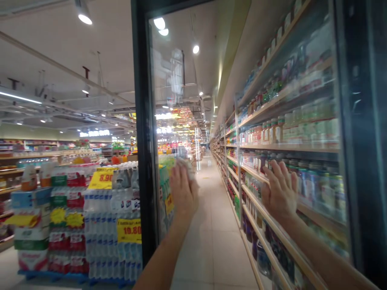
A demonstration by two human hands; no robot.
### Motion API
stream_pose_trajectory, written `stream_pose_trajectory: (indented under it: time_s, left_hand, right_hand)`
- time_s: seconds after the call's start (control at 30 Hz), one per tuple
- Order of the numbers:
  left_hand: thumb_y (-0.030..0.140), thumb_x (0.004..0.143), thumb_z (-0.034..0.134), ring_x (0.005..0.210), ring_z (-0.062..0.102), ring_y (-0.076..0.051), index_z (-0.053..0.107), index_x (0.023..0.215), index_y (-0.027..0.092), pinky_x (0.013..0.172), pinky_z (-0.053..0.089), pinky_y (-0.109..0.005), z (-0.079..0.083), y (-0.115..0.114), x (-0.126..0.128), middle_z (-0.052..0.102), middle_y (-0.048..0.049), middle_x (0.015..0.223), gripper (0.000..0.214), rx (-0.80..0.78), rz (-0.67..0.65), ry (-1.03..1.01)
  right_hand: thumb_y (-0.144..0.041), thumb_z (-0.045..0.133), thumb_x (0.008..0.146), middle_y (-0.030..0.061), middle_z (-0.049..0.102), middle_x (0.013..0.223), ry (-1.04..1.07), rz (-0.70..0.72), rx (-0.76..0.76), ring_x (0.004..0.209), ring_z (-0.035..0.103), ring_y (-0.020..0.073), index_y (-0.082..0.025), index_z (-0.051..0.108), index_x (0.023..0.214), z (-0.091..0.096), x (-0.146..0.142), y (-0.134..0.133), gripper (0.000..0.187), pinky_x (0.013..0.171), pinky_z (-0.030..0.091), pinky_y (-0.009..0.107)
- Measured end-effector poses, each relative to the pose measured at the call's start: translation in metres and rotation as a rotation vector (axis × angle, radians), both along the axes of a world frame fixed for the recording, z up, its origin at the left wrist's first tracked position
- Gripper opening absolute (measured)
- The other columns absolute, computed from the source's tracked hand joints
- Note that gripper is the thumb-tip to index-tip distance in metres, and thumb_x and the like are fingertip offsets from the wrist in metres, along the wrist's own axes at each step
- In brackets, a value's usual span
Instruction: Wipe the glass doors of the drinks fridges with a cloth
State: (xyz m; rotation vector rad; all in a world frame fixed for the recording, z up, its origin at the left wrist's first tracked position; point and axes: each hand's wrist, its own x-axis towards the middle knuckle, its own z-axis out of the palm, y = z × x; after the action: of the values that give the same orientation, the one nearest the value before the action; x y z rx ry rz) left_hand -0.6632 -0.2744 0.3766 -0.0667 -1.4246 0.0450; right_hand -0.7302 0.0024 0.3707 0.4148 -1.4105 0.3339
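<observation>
A tall glass door [178,92] in a dark frame [144,121] stands in front of me. My left hand [183,191] is raised against the glass, back towards me, with a pale, blurred cloth [185,162] under its fingertips. My right hand [280,192] lies flat on the glass further right, fingers spread and holding nothing. Both forearms reach up from the bottom edge.
Through the glass, long shelves of bottles and jars [287,129] run along the right of a tiled aisle [211,225]. Left of the door frame stand stacked packs of bottled water [111,225] with yellow price signs [129,230]. More store shelving lies far left.
</observation>
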Motion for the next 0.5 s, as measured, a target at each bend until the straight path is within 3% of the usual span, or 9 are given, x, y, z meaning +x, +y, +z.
stream_pose_trajectory:
  time_s: [0.07,0.1,0.13,0.23,0.27,0.3,0.4,0.43,0.5]
  left_hand:
    - [0.031,0.091,0.039,0.140,0.021,-0.022,0.020,0.145,0.018,0.113,0.023,-0.041,-0.011,0.006,0.000,0.034,-0.0108,0.146,0.059,-0.256,-0.004,-0.145]
    - [0.031,0.090,0.039,0.140,0.021,-0.022,0.020,0.145,0.018,0.114,0.022,-0.041,-0.013,0.006,0.000,0.035,-0.0103,0.146,0.060,-0.297,0.002,-0.173]
    - [0.031,0.090,0.039,0.140,0.021,-0.022,0.019,0.145,0.019,0.114,0.021,-0.042,-0.012,0.004,0.000,0.035,-0.0104,0.146,0.060,-0.248,0.013,-0.155]
    - [0.029,0.091,0.037,0.141,0.015,-0.026,0.015,0.146,0.016,0.113,0.020,-0.048,-0.002,-0.003,-0.001,0.025,-0.0148,0.150,0.061,0.134,0.033,0.025]
    - [0.029,0.092,0.036,0.141,0.013,-0.026,0.014,0.146,0.015,0.113,0.020,-0.049,0.001,-0.001,-0.003,0.022,-0.0156,0.150,0.061,0.174,0.024,0.053]
    - [0.029,0.092,0.036,0.141,0.013,-0.026,0.014,0.146,0.014,0.113,0.020,-0.048,0.003,0.003,-0.004,0.022,-0.0152,0.151,0.061,0.122,0.010,0.038]
    - [0.032,0.090,0.039,0.141,0.017,-0.022,0.018,0.145,0.018,0.114,0.021,-0.041,0.005,0.018,-0.008,0.031,-0.0095,0.148,0.061,-0.290,-0.042,-0.136]
    - [0.033,0.090,0.040,0.140,0.019,-0.021,0.020,0.145,0.019,0.114,0.021,-0.040,0.007,0.020,-0.008,0.034,-0.0084,0.147,0.060,-0.345,-0.049,-0.165]
    - [0.034,0.090,0.039,0.140,0.019,-0.022,0.023,0.144,0.019,0.114,0.020,-0.042,0.013,0.017,-0.009,0.035,-0.0101,0.146,0.059,-0.187,-0.042,-0.114]
  right_hand:
    - [-0.024,0.046,0.085,0.0146,0.049,0.136,0.017,-0.010,0.011,0.134,0.036,0.0266,-0.017,0.048,0.125,0.000,-0.001,0.001,0.041,0.110,0.025,0.047]
    - [-0.024,0.045,0.085,0.0147,0.049,0.136,0.023,-0.013,0.016,0.134,0.036,0.0265,-0.017,0.048,0.126,0.000,-0.002,0.001,0.042,0.110,0.025,0.047]
    - [-0.024,0.045,0.085,0.0148,0.049,0.136,0.026,-0.014,0.023,0.134,0.035,0.0266,-0.017,0.047,0.127,-0.001,-0.003,0.001,0.042,0.110,0.024,0.048]
    - [-0.023,0.046,0.084,0.0150,0.049,0.136,0.021,-0.018,0.028,0.134,0.035,0.0267,-0.016,0.047,0.127,-0.001,-0.004,0.001,0.043,0.110,0.024,0.048]
    - [-0.022,0.046,0.084,0.0150,0.049,0.136,0.023,-0.020,0.025,0.134,0.035,0.0268,-0.016,0.047,0.127,-0.001,-0.004,0.001,0.044,0.110,0.024,0.048]
    - [-0.022,0.046,0.084,0.0151,0.049,0.136,0.029,-0.022,0.020,0.134,0.036,0.0269,-0.016,0.047,0.127,-0.001,-0.004,0.001,0.044,0.110,0.025,0.048]
    - [-0.022,0.047,0.084,0.0155,0.049,0.136,0.050,-0.025,0.014,0.133,0.037,0.0271,-0.016,0.047,0.127,-0.001,-0.004,0.001,0.044,0.109,0.025,0.047]
    - [-0.023,0.047,0.084,0.0155,0.049,0.136,0.049,-0.024,0.018,0.133,0.037,0.0271,-0.016,0.047,0.127,0.000,-0.004,0.001,0.043,0.109,0.026,0.047]
    - [-0.023,0.047,0.084,0.0151,0.049,0.136,0.032,-0.019,0.022,0.133,0.036,0.0269,-0.017,0.047,0.126,0.000,-0.004,0.001,0.043,0.109,0.025,0.047]
